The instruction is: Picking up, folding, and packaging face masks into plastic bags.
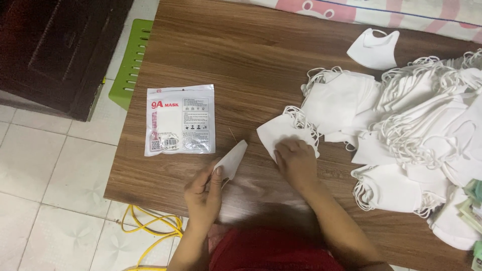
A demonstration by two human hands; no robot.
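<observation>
— What are our hands on?
— Our left hand (205,193) pinches a folded white mask (232,159) just above the worktop (241,65). Our right hand (296,161) presses flat, fingers spread, on another white face mask (281,131).
— And nearby?
— A sealed mask packet (180,119) lies left, the mask pile (416,130) right.

A sealed flat plastic packet with a printed label (180,120) lay on the brown wooden table (241,55), a green slatted plastic stool (131,60) stood beside a dark wooden cabinet (60,50), and a yellow cable (150,228) trailed over pale floor tiles (45,170).
</observation>
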